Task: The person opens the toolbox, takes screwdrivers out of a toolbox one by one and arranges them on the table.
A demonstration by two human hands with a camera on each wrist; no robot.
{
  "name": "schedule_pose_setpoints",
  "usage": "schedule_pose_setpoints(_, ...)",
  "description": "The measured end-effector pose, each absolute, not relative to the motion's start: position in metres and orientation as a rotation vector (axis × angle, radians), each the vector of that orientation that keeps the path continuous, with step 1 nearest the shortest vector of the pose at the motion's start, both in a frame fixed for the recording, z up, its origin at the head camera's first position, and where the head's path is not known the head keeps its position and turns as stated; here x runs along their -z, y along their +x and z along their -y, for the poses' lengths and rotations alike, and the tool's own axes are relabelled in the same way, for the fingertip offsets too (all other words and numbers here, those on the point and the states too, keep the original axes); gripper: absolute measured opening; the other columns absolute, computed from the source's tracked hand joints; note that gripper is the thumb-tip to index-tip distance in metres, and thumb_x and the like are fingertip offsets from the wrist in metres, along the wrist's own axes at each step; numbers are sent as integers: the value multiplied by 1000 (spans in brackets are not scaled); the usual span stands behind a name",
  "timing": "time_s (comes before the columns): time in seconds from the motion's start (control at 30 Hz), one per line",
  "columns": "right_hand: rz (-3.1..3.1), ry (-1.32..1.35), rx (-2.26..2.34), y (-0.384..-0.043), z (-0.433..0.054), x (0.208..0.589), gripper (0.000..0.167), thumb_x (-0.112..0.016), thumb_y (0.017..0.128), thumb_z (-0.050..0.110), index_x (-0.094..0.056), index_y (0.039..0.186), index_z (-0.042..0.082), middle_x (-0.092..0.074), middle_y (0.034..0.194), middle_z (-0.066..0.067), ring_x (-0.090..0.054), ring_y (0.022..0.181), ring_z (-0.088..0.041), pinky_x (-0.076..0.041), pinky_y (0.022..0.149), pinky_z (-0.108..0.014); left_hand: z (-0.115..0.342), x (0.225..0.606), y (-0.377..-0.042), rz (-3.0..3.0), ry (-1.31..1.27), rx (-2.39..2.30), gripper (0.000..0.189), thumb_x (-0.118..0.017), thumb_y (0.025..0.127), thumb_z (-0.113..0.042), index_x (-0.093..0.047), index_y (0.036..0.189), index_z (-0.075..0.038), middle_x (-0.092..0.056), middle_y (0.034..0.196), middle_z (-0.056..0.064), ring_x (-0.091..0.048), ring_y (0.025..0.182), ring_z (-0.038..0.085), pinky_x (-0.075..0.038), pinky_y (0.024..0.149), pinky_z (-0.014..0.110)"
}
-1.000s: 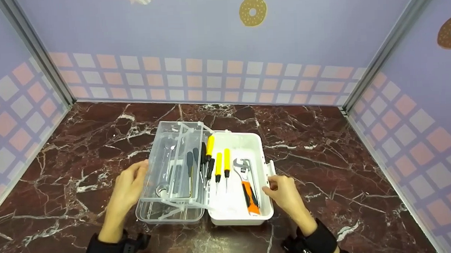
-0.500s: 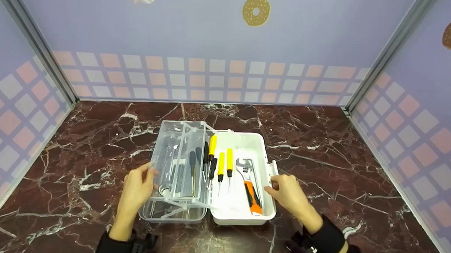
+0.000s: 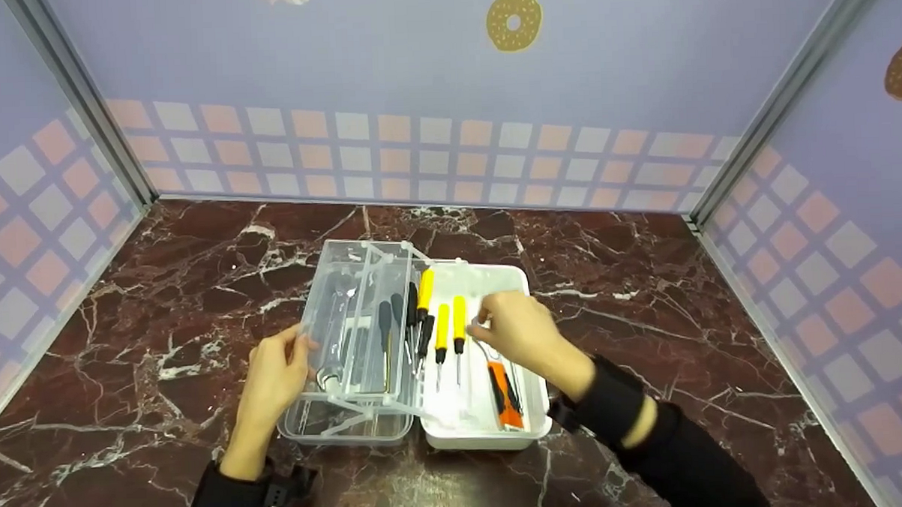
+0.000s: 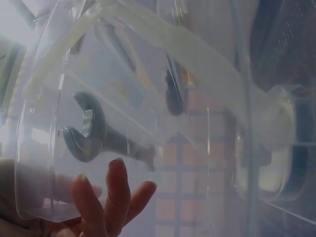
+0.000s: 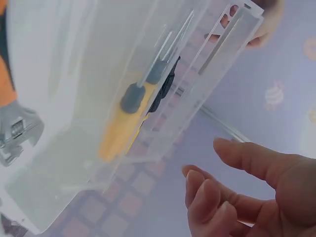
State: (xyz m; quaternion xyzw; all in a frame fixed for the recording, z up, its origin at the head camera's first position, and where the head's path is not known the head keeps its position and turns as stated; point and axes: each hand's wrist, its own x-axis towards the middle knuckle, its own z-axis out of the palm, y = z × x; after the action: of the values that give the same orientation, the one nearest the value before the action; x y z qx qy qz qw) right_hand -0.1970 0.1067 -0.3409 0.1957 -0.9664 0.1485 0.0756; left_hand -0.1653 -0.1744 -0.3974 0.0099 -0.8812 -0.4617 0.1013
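My left hand (image 3: 273, 368) grips the outer edge of the clear tray (image 3: 331, 288) on the left side of an opened toolbox. An open-end wrench (image 4: 91, 133) lies in that tray, close to my left fingers (image 4: 117, 192). My right hand (image 3: 521, 330) is over the toolbox's white base (image 3: 487, 441), overlapping the head of an orange-handled adjustable wrench (image 3: 507, 398) in the head view. From the right wrist, its thumb and fingers show apart, with nothing between them. Two yellow-handled screwdrivers (image 3: 442, 330) lie just left of my right fingers.
Another yellow-handled screwdriver (image 3: 425, 288) and several dark-handled ones (image 3: 385, 316) lie around the tray's inner side. The clear lid (image 3: 348, 431) rests on the dark marble tabletop (image 3: 648, 307), under the tray. Patterned panels (image 3: 415, 75) enclose the back and sides.
My right hand has moved from the white base's right rim leftward and away from me, over the tools inside. My left fingers have come slightly farther over the tray's edge.
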Motion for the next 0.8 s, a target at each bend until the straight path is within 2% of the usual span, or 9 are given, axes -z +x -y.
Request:
schedule_pose_setpoints(0.07, 2956, 598, -419, -204, -95, 339, 17, -68, 74, 25, -65, 68, 9, -62, 66, -1, -55, 56, -18, -47, 52, -35, 174, 397, -165, 2599, 33, 1365, 33, -40, 90, -1, -47, 118, 14, -64, 87, 20, -56, 46, 13, -42, 37, 22)
schedule_pose_setpoints(0.27, 3071, 569, -422, -223, -67, 342, 26, -68, 73, 20, -57, 56, 5, -57, 57, -6, -53, 52, -21, -48, 53, -38, 173, 396, -165, 2584, 44, 1382, 32, -41, 90, -1, -49, 117, 13, -64, 80, 18, -57, 47, 21, -42, 37, 21)
schedule_pose_setpoints(0.5, 3166, 406, -396, -236, -51, 358, 22, -67, 75, 19, -55, 64, 4, -61, 70, -15, -61, 59, -28, -50, 54, -36, 173, 397, -165, 2598, 36, 1338, 32, -41, 90, -1, -49, 118, 13, -64, 86, 19, -58, 49, 20, -40, 37, 22)
schedule_pose_setpoints(0.63, 3181, 355, -388, -239, -44, 363, 18, -67, 75, 16, -58, 64, 4, -63, 73, -16, -61, 60, -29, -51, 57, -35, 173, 398, -165, 2590, 39, 1318, 32, -41, 89, -1, -50, 117, 12, -65, 86, 19, -59, 50, 23, -40, 37, 21)
schedule_pose_setpoints(0.8, 3181, 315, -378, -241, -37, 370, 11, -64, 72, 10, -60, 65, 4, -63, 78, -17, -62, 61, -30, -51, 54, -35, 174, 398, -164, 2580, 34, 1318, 31, -41, 89, 0, -50, 116, 13, -65, 85, 20, -59, 51, 25, -40, 37, 21)
